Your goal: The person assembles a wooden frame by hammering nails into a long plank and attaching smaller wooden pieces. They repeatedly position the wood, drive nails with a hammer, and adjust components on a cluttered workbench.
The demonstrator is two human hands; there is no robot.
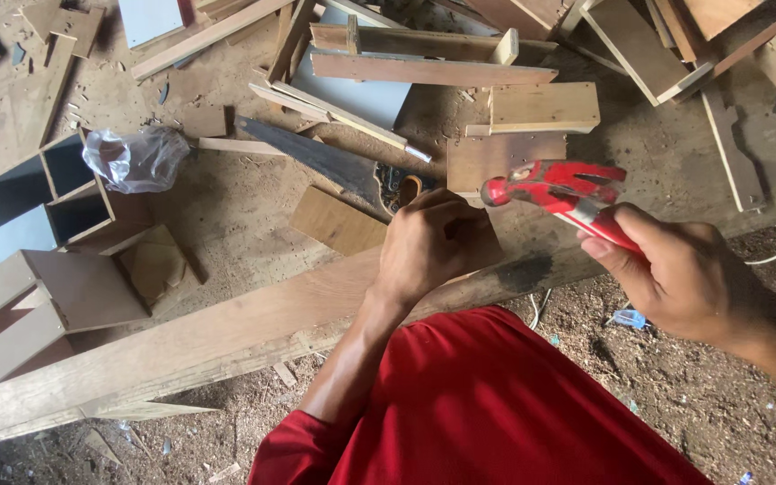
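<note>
Two hands busy: right hand fingers wrapped around red hammer, long axis level, head pointing left; left hand curled on worktop.

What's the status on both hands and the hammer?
Right hand gripping red hammer, head raised above the bench. Left hand pressed on the long plank, fingers curled. Handsaw lies just beyond the left hand.

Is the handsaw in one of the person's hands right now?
No, the handsaw lies on the workbench, while the right hand grips a red hammer and the left hand rests on a plank.
</note>
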